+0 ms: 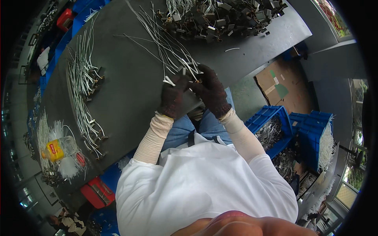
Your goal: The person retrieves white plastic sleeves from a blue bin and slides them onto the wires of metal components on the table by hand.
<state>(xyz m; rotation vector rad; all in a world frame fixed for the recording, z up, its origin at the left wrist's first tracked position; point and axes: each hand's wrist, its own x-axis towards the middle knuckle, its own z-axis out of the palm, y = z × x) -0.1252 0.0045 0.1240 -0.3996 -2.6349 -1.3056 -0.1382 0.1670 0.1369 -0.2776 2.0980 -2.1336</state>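
In a dark knitted glove, my left hand (pixel 172 96) is closed around the ends of thin white wires (pixel 163 43). Short white sleeves (pixel 169 81) stick out beside its fingers. My right hand (pixel 212 89), gloved the same way, faces it just to the right, thumb and fingers pinched on the wire ends. A small piece sits between the two hands, mostly covered by the fingers. From there the wires fan out over the dark tabletop (pixel 122 78) toward its far side.
At the far side lies a heap of small dark parts (pixel 220 21) with white wires. Wire bundles (pixel 78 74) lie on the left, near a clear bottle with a yellow label (pixel 57 149). Blue crates (pixel 309 137) of wire and flat cardboard (pixel 289 82) are right; a red container (pixel 97 192) is lower left.
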